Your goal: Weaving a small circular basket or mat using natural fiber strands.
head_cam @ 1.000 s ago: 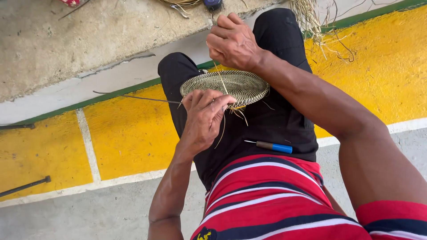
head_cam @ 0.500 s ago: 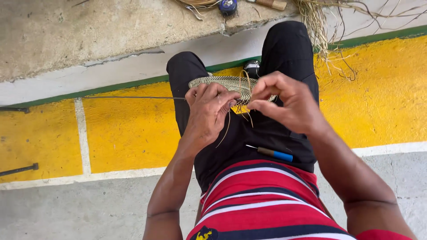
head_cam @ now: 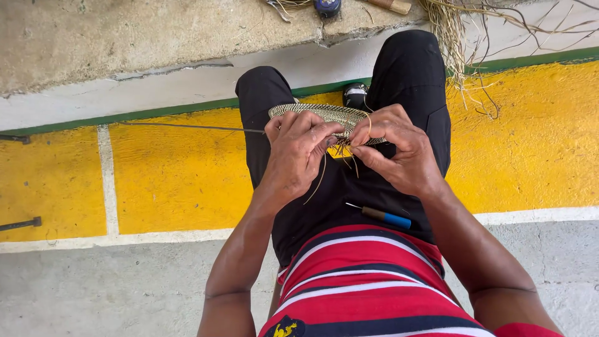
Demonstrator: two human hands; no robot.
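A woven disc [head_cam: 324, 116] is pinched at its rim by both hands [head_cam: 298, 153] [head_cam: 399, 150]; loose fibres [head_cam: 342, 150] are best kept taut

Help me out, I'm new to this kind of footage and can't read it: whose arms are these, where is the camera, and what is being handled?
The camera sits on the person's head and looks down, so both arms are their own. They sit with knees in black trousers. The left hand and right hand both grip the near rim of a small round woven disc, with loose straw ends hanging between the fingers. A thin long strand runs off to the left. A blue-handled tool lies on the lap. Below is a yellow painted floor; a bundle of dry straw lies on the concrete step.
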